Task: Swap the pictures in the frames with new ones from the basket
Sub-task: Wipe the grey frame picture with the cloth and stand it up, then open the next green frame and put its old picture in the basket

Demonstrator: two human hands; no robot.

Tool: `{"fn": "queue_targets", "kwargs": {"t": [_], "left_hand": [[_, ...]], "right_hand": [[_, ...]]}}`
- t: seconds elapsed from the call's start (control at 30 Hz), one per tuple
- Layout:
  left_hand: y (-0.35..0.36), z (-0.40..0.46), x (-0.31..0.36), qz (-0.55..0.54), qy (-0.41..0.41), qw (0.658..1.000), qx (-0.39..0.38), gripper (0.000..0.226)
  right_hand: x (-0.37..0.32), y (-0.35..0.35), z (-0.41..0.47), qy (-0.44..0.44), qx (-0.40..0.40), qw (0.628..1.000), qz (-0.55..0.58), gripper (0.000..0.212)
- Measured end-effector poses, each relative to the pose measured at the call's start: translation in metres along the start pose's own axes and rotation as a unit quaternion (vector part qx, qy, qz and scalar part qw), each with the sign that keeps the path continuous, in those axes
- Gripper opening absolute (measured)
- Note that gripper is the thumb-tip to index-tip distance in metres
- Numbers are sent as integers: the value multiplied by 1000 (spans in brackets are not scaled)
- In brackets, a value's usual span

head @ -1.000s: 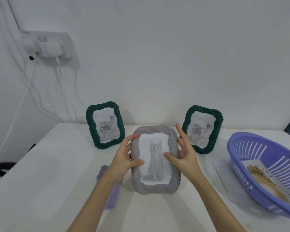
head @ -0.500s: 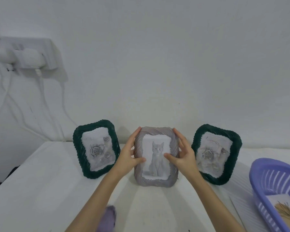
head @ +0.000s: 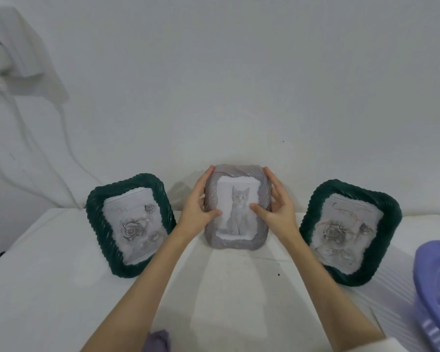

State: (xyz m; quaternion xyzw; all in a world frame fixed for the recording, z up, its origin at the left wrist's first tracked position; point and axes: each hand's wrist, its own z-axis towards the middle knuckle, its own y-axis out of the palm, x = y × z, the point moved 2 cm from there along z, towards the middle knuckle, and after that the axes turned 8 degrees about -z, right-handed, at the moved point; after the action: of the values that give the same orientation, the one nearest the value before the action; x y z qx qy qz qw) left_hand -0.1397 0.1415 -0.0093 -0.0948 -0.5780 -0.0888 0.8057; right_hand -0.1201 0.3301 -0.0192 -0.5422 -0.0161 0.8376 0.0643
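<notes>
A grey ribbed frame with a cat picture stands upright at the back of the white table, close to the wall. My left hand grips its left edge, thumb on the front. My right hand grips its right edge the same way. A dark green frame with a rose picture stands to the left. A second dark green frame with a rose picture stands to the right. The purple basket sits at the right edge, mostly cut off.
A purple object lies at the table's front edge between my forearms. White cables hang down the wall at the left, below a blurred white socket block.
Both hands have carried the grey cat frame away from me to the back of the table, between the two green frames. The camera has shifted, so the basket now sits farther right.
</notes>
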Motion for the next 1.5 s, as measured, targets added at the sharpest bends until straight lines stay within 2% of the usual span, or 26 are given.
{"fn": "queue_targets", "kwargs": {"t": [0.1, 0.27, 0.33, 0.53, 0.77, 0.83, 0.93, 1.03, 1.13, 1.23, 1.3, 1.37, 1.5], "left_hand": [[-1, -5, -2, -16, -12, 1000, 5, 94], [-5, -29, -15, 0, -61, 998, 22, 110], [-6, -42, -23, 9, -75, 997, 25, 112], [-2, -59, -36, 10, -87, 996, 17, 105], [1, -60, -30, 51, -84, 995, 29, 105], [3, -66, -26, 109, -52, 991, 62, 99], [16, -78, -13, 185, 51, 975, 115, 74], [54, -79, 0, 175, 90, 980, 43, 64], [104, -68, 4, 109, 28, 992, -53, 61], [145, -58, 0, 70, -63, 992, -84, 68], [162, -56, -3, 38, -112, 988, -103, 76], [173, -55, -3, -4, -127, 985, -118, 80], [176, -58, 2, -27, -135, 988, -70, 78]], "right_hand": [[1, 0, -1, 1, -20, 1000, -25, 82], [7, -4, -20, 42, -42, 994, -96, 114], [12, -6, -37, 56, -31, 987, -146, 118], [27, -7, -67, 41, -13, 977, -208, 106], [21, -8, -72, 51, -8, 973, -225, 105], [16, -12, -83, 62, 3, 967, -247, 105], [2, -26, -109, 30, 44, 957, -286, 95], [-16, -54, -134, -32, 143, 931, -335, 79], [-30, -82, -150, -33, 258, 902, -344, 66], [-33, -98, -156, -2, 312, 876, -368, 67], [-28, -106, -153, 51, 291, 877, -379, 75], [-22, -114, -148, 101, 256, 892, -360, 81], [-16, -127, -141, 125, 222, 913, -320, 86]]}}
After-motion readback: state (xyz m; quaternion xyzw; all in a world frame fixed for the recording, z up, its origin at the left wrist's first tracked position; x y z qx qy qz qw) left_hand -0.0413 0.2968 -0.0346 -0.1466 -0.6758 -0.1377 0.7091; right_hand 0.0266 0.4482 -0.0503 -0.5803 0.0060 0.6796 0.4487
